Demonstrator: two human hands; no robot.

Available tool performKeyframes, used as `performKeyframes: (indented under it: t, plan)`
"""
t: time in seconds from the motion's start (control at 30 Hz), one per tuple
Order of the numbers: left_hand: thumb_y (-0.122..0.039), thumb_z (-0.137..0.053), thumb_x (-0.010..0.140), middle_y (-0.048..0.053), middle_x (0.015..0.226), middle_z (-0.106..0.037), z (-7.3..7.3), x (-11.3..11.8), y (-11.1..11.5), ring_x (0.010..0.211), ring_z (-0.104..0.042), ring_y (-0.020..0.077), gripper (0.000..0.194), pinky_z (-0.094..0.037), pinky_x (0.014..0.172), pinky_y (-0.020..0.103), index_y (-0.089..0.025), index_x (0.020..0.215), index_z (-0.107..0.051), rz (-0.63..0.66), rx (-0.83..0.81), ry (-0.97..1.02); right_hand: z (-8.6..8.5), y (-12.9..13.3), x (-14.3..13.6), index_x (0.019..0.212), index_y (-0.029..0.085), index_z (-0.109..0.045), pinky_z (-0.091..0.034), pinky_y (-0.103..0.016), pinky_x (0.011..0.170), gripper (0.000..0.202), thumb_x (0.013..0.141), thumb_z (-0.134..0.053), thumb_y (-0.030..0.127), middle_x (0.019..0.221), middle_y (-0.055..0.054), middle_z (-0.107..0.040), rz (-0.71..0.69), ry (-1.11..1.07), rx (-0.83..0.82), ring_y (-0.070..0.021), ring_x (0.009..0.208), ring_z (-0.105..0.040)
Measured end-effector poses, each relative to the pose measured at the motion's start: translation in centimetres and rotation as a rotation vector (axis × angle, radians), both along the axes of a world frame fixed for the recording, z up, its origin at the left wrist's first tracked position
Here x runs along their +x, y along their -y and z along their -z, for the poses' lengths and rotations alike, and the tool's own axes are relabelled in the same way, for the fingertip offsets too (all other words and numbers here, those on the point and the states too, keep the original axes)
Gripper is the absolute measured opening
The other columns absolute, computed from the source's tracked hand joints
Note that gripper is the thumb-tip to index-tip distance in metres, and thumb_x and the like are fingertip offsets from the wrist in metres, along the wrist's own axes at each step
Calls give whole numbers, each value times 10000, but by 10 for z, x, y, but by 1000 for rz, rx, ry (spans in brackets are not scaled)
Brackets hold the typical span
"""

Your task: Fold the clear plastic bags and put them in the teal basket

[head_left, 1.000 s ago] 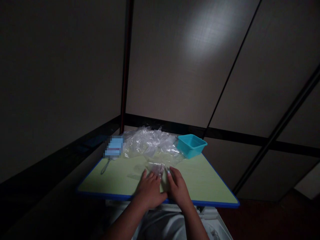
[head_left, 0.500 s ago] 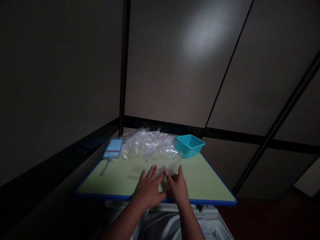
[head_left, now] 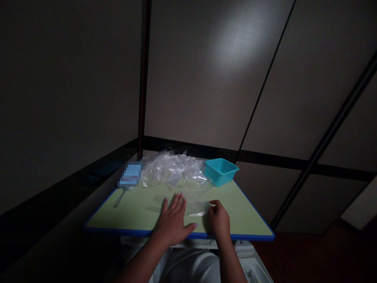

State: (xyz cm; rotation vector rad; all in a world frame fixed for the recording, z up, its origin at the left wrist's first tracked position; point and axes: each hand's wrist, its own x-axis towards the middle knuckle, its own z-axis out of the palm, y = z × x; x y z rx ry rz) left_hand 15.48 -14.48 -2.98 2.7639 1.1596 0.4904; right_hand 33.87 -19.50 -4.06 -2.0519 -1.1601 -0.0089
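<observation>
A clear plastic bag (head_left: 196, 207) lies flat on the green table (head_left: 135, 210) near its front edge. My left hand (head_left: 173, 220) rests flat on the bag's left part, fingers spread. My right hand (head_left: 219, 219) is at the bag's right end with its fingers curled, pinching the plastic's edge. Behind them a heap of crumpled clear plastic bags (head_left: 172, 171) covers the back of the table.
A turquoise plastic tub (head_left: 220, 171) stands at the back right corner. A blurred blue item (head_left: 129, 175) and a metal spoon-like tool (head_left: 119, 196) lie at the back left. Dim panelled walls close in behind; the table has a blue rim.
My hands, close together over a bunched bag, have spread apart. The right hand slid rightward and curled on the bag's edge, and the bag now lies flattened between them.
</observation>
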Motion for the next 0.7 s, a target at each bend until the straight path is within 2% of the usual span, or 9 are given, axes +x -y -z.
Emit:
performKeyframes:
  t: [0.13, 0.23, 0.3, 0.37, 0.43, 0.53, 0.6, 0.7]
  plan:
    - [-654, -318, 785, 81, 1477, -124, -5, -3, 4, 1359, -22, 256, 767, 103, 1050, 533, -189, 1391, -253, 56, 71, 27, -5, 1, -7, 937, 194, -583, -370, -270, 617, 239, 805, -383, 198, 754, -73, -647, 58, 191, -109, -195, 730, -603]
    - [-673, -260, 797, 123, 1457, -194, -3, -5, 5, 1356, -83, 258, 795, 61, 1063, 529, -139, 1386, -263, 86, 29, 0, -9, 2, -12, 933, 183, -591, -381, -305, 662, 247, 811, -376, 182, 797, -102, -640, 88, 275, -168, -227, 789, -596]
    - [-692, -271, 781, 148, 1449, -207, 0, -5, 4, 1353, -95, 265, 843, 24, 1069, 527, -107, 1387, -249, 87, -3, -22, -11, 2, -17, 1003, 170, -581, -391, -336, 709, 278, 828, -367, 205, 916, -132, -628, 119, 315, -148, -251, 883, -577]
    - [-695, -296, 772, 143, 1457, -180, 4, -4, 1, 1355, -78, 264, 862, 1, 1074, 520, -102, 1394, -223, 93, -2, -25, -12, 3, -24, 1114, 161, -542, -372, -396, 820, 336, 856, -346, 251, 1115, -156, -569, 124, 367, -93, -271, 1041, -515]
    - [-622, -259, 827, 106, 1469, -146, 7, -3, -3, 1359, -59, 235, 768, -26, 1081, 505, -119, 1404, -190, 84, 6, -9, -12, 3, -32, 1214, 184, -485, -263, -482, 958, 390, 887, -304, 297, 1301, -134, -452, 28, 401, -67, -266, 1195, -400]
    - [-415, -159, 906, 61, 1478, -110, 8, -4, -9, 1360, -60, 186, 597, -107, 1084, 477, -107, 1414, -107, -23, -21, 23, -11, 4, -44, 1328, 257, -365, -66, -545, 1034, 440, 919, -228, 342, 1433, -53, -284, -239, 397, -121, -220, 1313, -234]
    - [-351, -156, 907, 52, 1477, -118, 8, -4, -12, 1359, -73, 179, 567, -126, 1083, 472, -101, 1414, -107, -79, -30, 21, -11, 3, -48, 1361, 276, -310, -27, -545, 1040, 461, 924, -209, 382, 1441, -35, -260, -377, 374, -198, -204, 1329, -197]
    - [-343, -186, 898, 38, 1467, -176, 8, -5, -13, 1353, -117, 192, 536, -106, 1078, 496, -159, 1400, -216, -53, -28, -39, -13, 3, -48, 1371, 284, -284, -25, -561, 1032, 492, 911, -232, 450, 1432, -43, -271, -452, 341, -307, -217, 1329, -198]
